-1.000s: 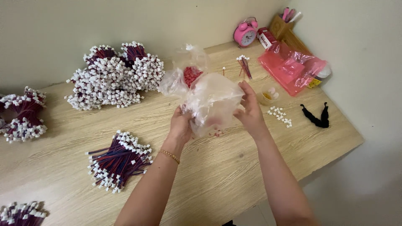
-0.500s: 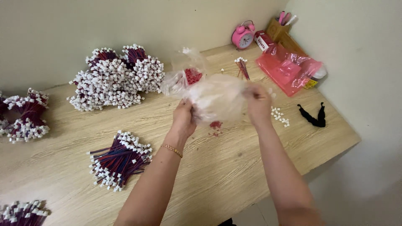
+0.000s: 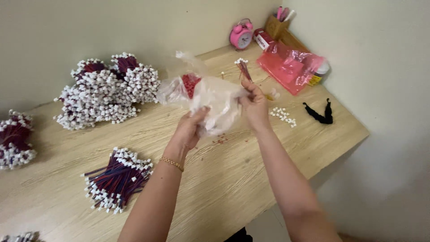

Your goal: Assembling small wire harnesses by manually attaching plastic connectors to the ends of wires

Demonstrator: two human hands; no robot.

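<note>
Both my hands hold a clear plastic bag (image 3: 215,101) above the middle of the wooden table (image 3: 233,179). My left hand (image 3: 190,127) pinches its lower left edge, a thin gold bracelet on that wrist. My right hand (image 3: 254,104) grips the bag's right side. Small red pieces (image 3: 191,83) show inside the bag's upper left part. A few tiny red bits (image 3: 220,140) lie on the table right under the bag.
Large heaps of red-and-blue wires with white plugs (image 3: 105,92) lie at the back left, a smaller bundle (image 3: 117,178) front left, another (image 3: 15,139) at the left edge. Back right stand a pink alarm clock (image 3: 242,36), a pink bag (image 3: 290,65), loose white plugs (image 3: 282,114) and a black band (image 3: 319,114).
My hands have lifted the bag and pulled it apart; the right hand moved up and right, and the left hand shifted to the bag's lower edge.
</note>
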